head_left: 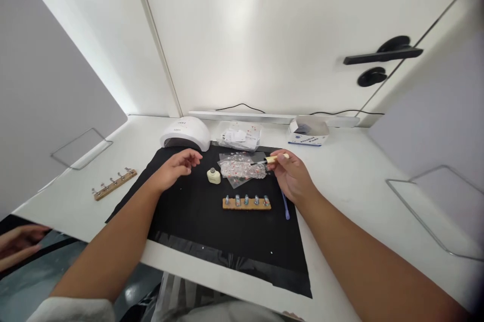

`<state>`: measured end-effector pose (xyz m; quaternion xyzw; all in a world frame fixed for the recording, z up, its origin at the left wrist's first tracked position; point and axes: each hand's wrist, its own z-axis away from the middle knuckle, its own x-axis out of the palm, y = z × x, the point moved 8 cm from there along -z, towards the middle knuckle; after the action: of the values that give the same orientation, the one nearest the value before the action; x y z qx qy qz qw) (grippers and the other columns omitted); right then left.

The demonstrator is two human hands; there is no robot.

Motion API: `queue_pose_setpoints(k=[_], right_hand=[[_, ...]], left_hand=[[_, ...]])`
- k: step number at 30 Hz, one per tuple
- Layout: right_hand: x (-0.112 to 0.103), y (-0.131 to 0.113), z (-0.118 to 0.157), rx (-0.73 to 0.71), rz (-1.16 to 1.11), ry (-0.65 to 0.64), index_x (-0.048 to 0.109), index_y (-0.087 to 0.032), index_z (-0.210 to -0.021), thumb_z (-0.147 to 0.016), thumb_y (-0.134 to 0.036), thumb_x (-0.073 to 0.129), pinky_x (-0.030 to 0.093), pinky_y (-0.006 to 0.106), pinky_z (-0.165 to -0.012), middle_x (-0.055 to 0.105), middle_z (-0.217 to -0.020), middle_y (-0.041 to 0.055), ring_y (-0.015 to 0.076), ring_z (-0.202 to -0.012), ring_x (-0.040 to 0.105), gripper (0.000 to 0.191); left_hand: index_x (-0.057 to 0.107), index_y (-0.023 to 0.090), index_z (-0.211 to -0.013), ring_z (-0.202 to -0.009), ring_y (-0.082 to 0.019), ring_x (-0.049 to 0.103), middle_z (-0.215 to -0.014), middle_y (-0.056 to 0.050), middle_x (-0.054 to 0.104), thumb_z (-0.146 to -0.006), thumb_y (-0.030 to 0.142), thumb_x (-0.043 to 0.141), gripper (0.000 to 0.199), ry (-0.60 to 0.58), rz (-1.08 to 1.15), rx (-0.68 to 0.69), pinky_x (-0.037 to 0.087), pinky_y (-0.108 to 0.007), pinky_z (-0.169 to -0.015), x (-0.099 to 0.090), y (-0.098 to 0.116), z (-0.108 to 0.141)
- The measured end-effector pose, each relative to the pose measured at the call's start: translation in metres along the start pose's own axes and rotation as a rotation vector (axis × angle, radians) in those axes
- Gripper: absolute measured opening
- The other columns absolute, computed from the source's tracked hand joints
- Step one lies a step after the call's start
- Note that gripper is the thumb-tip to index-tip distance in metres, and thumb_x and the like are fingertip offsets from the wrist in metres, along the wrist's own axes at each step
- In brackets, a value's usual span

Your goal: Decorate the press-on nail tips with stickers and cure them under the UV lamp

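My right hand [293,176] pinches the gold handle of a small brush [278,158], its thin tip pointing left over a clear sheet with white and red decorations [242,168]. My left hand [181,167] hovers over the black mat [181,216] with curled fingers apart, holding nothing. Between the hands stands an open pale yellow bottle [214,176]. Nearer the front, a wooden strip [247,204] carries several decorated nail tips standing in a row. A purple stick tool [286,209] lies right of the strip, below my right hand.
A white lamp [186,132] stands behind the mat, with a plastic packet [240,135] and a white box [308,132] to its right. Another wooden stand [115,185] is at the left. A person's hand [22,244] shows at far left. Wire frames [419,216] flank the table.
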<state>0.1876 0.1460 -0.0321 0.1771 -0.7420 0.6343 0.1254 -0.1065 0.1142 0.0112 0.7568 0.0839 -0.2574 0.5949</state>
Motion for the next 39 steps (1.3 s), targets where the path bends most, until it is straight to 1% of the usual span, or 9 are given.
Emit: queue_pose_setpoints(k=[3,5,8,11,18,24,29,33,39], right_hand=[[0.001,0.003,-0.001,0.020,0.029,0.006,0.067,-0.021,-0.075,-0.066,-0.050,0.080,0.043,0.027,-0.060,0.057,-0.063,-0.0037,0.0107,-0.058,0.051,0.033],[0.001,0.004,-0.001,0.021,0.046,0.016,0.067,-0.021,-0.075,-0.066,-0.050,0.080,0.043,0.027,-0.061,0.057,-0.064,-0.0039,0.0105,-0.058,0.051,0.033],[0.001,0.001,0.000,0.012,0.079,0.028,0.066,-0.022,-0.076,-0.066,-0.049,0.080,0.042,0.027,-0.063,0.059,-0.066,-0.0038,0.0109,-0.060,0.053,0.032],[0.004,-0.001,0.002,0.006,0.116,0.027,0.067,-0.022,-0.077,-0.067,-0.047,0.080,0.042,0.028,-0.065,0.060,-0.066,-0.0035,0.0118,-0.062,0.055,0.030],[0.015,-0.004,0.005,-0.002,0.142,-0.009,0.066,-0.022,-0.077,-0.069,-0.045,0.076,0.043,0.029,-0.065,0.061,-0.064,-0.0040,0.0117,-0.059,0.054,0.026],[0.017,-0.006,0.006,-0.025,0.132,-0.009,0.065,-0.021,-0.079,-0.073,-0.044,0.072,0.042,0.029,-0.064,0.059,-0.056,-0.0043,0.0126,-0.057,0.053,0.024],[0.014,-0.013,0.007,-0.051,0.103,0.041,0.063,-0.022,-0.081,-0.075,-0.047,0.070,0.040,0.028,-0.062,0.059,-0.058,-0.0044,0.0125,-0.058,0.053,0.026],[0.016,-0.019,0.011,-0.058,0.083,0.046,0.062,-0.023,-0.083,-0.077,-0.050,0.068,0.040,0.028,-0.061,0.058,-0.055,-0.0043,0.0132,-0.056,0.052,0.028],[0.028,-0.018,0.021,-0.068,0.095,-0.011,0.063,-0.024,-0.083,-0.076,-0.051,0.071,0.042,0.030,-0.063,0.060,-0.054,-0.0041,0.0142,-0.057,0.054,0.029]], left_hand=[[0.056,0.021,-0.127,-0.103,-0.023,0.054,-0.116,-0.008,0.062,-0.074,0.029,0.063,0.055,-0.147,-0.125,-0.027,0.045,-0.037,-0.092,0.017,-0.001,0.010],[0.054,0.022,-0.131,-0.109,-0.024,0.052,-0.120,-0.008,0.059,-0.077,0.033,0.068,0.057,-0.175,-0.253,-0.030,0.042,-0.040,-0.098,0.028,-0.002,0.009],[0.060,0.021,-0.123,-0.108,-0.026,0.053,-0.114,-0.008,0.061,-0.077,0.037,0.071,0.050,-0.196,-0.367,0.018,0.043,-0.041,-0.097,0.043,0.000,0.003],[0.067,0.020,-0.105,-0.103,-0.025,0.054,-0.105,-0.007,0.065,-0.083,0.037,0.067,0.028,-0.226,-0.399,0.089,0.043,-0.040,-0.095,0.054,0.003,-0.003],[0.067,0.017,-0.091,-0.084,-0.020,0.060,-0.088,-0.004,0.067,-0.085,0.035,0.062,0.020,-0.082,-0.302,0.009,0.045,-0.031,-0.078,0.040,-0.002,-0.001],[0.058,0.017,-0.080,-0.082,-0.018,0.062,-0.090,-0.004,0.070,-0.081,0.033,0.065,0.017,0.048,-0.157,-0.014,0.044,-0.027,-0.071,0.032,0.028,0.002],[0.058,0.016,-0.076,-0.070,-0.013,0.055,-0.075,0.000,0.062,-0.078,0.030,0.066,0.017,0.046,-0.093,0.084,0.041,-0.024,-0.065,0.049,0.052,-0.006],[0.061,0.014,-0.079,-0.066,-0.012,0.051,-0.071,0.001,0.057,-0.081,0.034,0.065,0.020,0.022,-0.086,0.130,0.039,-0.023,-0.061,0.060,0.041,-0.007],[0.067,0.014,-0.091,-0.071,-0.014,0.057,-0.079,-0.002,0.066,-0.084,0.032,0.064,0.020,-0.073,-0.127,0.192,0.043,-0.025,-0.066,0.064,0.037,0.000]])
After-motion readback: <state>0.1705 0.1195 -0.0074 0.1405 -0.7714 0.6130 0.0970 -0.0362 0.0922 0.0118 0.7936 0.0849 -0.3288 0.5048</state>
